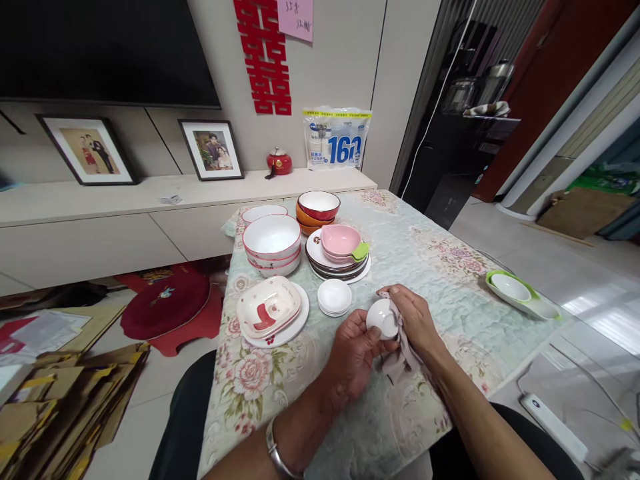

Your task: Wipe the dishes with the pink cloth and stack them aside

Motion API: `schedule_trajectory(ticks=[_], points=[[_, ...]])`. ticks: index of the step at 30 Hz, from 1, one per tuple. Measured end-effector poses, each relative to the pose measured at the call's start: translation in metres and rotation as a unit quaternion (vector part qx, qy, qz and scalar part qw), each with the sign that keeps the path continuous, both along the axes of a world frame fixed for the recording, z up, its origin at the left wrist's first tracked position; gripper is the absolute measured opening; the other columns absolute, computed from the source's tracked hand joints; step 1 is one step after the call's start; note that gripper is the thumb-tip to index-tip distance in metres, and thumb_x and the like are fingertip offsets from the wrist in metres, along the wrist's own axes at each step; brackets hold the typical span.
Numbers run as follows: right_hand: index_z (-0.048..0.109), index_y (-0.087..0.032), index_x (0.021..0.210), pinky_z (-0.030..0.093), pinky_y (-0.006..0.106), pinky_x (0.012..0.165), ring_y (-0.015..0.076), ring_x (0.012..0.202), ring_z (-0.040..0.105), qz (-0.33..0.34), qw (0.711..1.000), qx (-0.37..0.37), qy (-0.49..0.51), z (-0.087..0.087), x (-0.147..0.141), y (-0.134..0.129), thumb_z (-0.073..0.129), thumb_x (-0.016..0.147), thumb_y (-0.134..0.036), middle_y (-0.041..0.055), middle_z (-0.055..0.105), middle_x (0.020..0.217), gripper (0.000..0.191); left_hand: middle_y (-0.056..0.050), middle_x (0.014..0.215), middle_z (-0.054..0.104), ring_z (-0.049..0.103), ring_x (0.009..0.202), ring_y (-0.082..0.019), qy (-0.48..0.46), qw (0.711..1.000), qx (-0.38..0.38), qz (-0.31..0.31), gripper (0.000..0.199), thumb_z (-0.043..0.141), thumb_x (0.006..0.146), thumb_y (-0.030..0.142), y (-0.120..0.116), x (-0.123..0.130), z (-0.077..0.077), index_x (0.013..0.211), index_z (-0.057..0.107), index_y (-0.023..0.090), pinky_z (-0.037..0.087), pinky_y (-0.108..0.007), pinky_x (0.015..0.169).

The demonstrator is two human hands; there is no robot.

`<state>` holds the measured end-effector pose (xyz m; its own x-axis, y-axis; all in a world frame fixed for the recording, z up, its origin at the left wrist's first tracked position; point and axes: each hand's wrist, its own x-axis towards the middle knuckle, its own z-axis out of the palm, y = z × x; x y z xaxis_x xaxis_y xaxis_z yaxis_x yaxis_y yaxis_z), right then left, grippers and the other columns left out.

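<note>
A small white dish [383, 318] is held up over the near part of the table, its hollow side facing me. My left hand [354, 350] pinches its left and lower rim between thumb and fingers. My right hand [411, 317] is closed on a pinkish-grey cloth [404, 357], pressing it against the dish's right edge; the cloth's lower end hangs down. Just beyond my left hand sits a short stack of small white dishes [335, 296]. To its left, rectangular patterned dishes [269, 305] rest on a white plate [301, 320].
Behind stand white red-rimmed bowls [272, 238], red and orange bowls [319, 205], and pink bowls [341, 240] on dark-rimmed plates. A green-and-white spoon-shaped holder [543, 308] carries a small dish at the right edge. The flowered tablecloth [450, 257] covers the table.
</note>
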<state>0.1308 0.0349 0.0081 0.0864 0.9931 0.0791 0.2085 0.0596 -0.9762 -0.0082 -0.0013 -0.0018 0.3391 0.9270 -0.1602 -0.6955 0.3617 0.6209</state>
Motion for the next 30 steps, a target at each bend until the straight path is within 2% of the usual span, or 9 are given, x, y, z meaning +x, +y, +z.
schedule_trajectory(ticks=[3,7,10,15,20,23,26,28,30], points=[[0.069,-0.017,0.085,0.045,0.027,0.057,0.0170,0.065,0.058,0.004,0.995,-0.051,0.091,-0.002,0.005,0.004,0.060,0.084,-0.050,0.0029,0.068,0.077,0.034,-0.007,0.098,0.068,0.064,0.082,-0.019,-0.020,1.000,-0.022,0.001,0.037,0.086,0.063,0.027,0.003,-0.002,-0.001,0.092,0.066,0.013,0.054,-0.033,0.071],[0.070,-0.016,0.096,0.049,0.028,0.058,0.0174,0.065,0.060,0.009,0.965,-0.130,0.228,0.000,0.009,0.005,0.067,0.077,-0.049,0.0043,0.069,0.078,0.038,-0.008,0.099,0.069,0.064,0.080,-0.017,-0.034,0.998,-0.044,0.006,0.040,0.086,0.063,0.025,0.005,-0.004,-0.002,0.096,0.067,0.012,0.055,-0.030,0.070],[0.070,-0.016,0.104,0.050,0.027,0.057,0.0171,0.065,0.062,0.060,0.954,-0.160,0.248,0.007,0.012,0.001,0.070,0.076,-0.041,0.0046,0.070,0.080,0.037,-0.008,0.099,0.069,0.065,0.082,-0.018,-0.037,0.998,-0.055,0.007,0.041,0.086,0.063,0.024,0.005,-0.004,-0.002,0.097,0.067,0.012,0.055,-0.031,0.071],[0.069,-0.018,0.102,0.051,0.025,0.059,0.0157,0.068,0.065,0.129,0.939,-0.195,0.251,0.016,0.018,-0.006,0.077,0.072,-0.035,0.0042,0.072,0.087,0.036,-0.008,0.100,0.069,0.064,0.083,-0.017,-0.040,0.997,-0.056,0.018,0.041,0.085,0.066,0.024,0.005,-0.004,-0.002,0.101,0.067,0.013,0.054,-0.029,0.069],[0.066,-0.017,0.096,0.047,0.023,0.052,0.0126,0.056,0.060,0.131,0.952,-0.180,0.208,0.019,0.020,-0.013,0.081,0.069,-0.036,0.0006,0.069,0.074,0.036,-0.010,0.108,0.067,0.063,0.093,-0.021,-0.006,1.000,-0.027,0.012,0.042,0.083,0.071,0.030,0.003,-0.002,-0.005,0.106,0.067,0.014,0.053,-0.032,0.075],[0.066,-0.019,0.095,0.045,0.022,0.051,0.0121,0.057,0.058,0.125,0.972,-0.147,0.136,0.022,0.018,-0.015,0.079,0.073,-0.039,-0.0012,0.066,0.073,0.033,-0.011,0.114,0.067,0.064,0.098,-0.024,-0.014,1.000,-0.023,-0.006,0.043,0.079,0.076,0.035,0.003,0.000,-0.006,0.112,0.065,0.016,0.053,-0.037,0.083],[0.068,-0.021,0.099,0.049,0.024,0.061,0.0149,0.069,0.062,0.141,0.986,-0.082,0.021,0.027,0.012,-0.018,0.075,0.079,-0.038,0.0005,0.068,0.082,0.027,-0.012,0.109,0.069,0.066,0.091,-0.023,-0.047,0.997,-0.057,-0.036,0.038,0.071,0.082,0.041,0.003,0.002,-0.005,0.108,0.064,0.014,0.052,-0.038,0.083],[0.071,-0.022,0.102,0.051,0.027,0.071,0.0182,0.082,0.064,0.201,0.978,-0.047,-0.031,0.030,0.009,-0.020,0.071,0.082,-0.037,0.0028,0.069,0.093,0.025,-0.012,0.106,0.069,0.066,0.089,-0.021,-0.076,0.993,-0.078,-0.041,0.035,0.066,0.086,0.042,0.005,0.001,-0.005,0.105,0.065,0.013,0.051,-0.035,0.082],[0.072,-0.024,0.105,0.050,0.030,0.079,0.0211,0.094,0.064,0.253,0.966,-0.029,-0.043,0.031,0.009,-0.021,0.068,0.085,-0.038,0.0043,0.068,0.103,0.025,-0.012,0.105,0.069,0.065,0.088,-0.020,-0.098,0.990,-0.094,-0.038,0.031,0.061,0.089,0.038,0.007,0.000,-0.004,0.107,0.064,0.013,0.051,-0.033,0.081]])
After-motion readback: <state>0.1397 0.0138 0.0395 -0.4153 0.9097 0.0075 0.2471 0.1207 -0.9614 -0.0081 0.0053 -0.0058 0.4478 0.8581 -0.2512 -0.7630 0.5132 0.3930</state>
